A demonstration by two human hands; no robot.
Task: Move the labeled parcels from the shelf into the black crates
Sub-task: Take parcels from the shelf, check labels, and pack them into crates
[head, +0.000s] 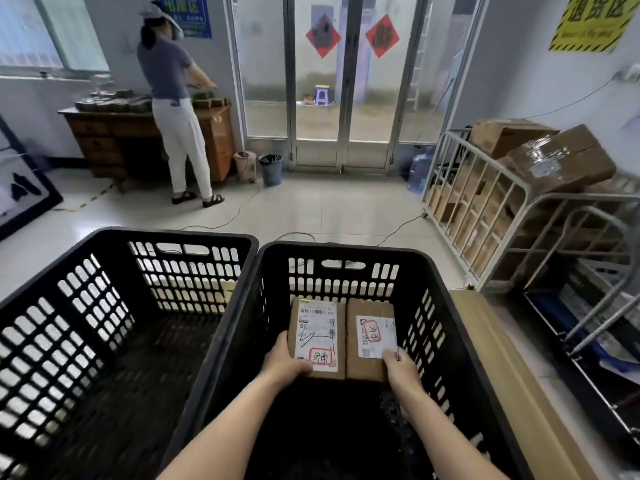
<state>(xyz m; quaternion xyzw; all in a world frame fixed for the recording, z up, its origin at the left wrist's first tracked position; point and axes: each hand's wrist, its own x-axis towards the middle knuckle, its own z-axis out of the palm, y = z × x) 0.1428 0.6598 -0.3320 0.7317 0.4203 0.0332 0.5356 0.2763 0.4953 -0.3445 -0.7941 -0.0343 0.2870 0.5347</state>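
Two black slatted crates stand side by side in front of me. Inside the right crate (346,252) lie two small cardboard parcels with white labels, touching each other. My left hand (285,363) grips the near end of the left parcel (317,336), thumb on its label. My right hand (401,370) holds the near right corner of the right parcel (370,336), fingers on its label. The left crate (114,237) has nothing in it. The shelf is out of view.
A metal cage trolley (485,216) full of cardboard boxes stands to the right. A flat cardboard sheet (512,358) lies beside the right crate. A person (173,109) stands at a wooden desk (104,133) at the back left. Cables cross the tiled floor before glass doors.
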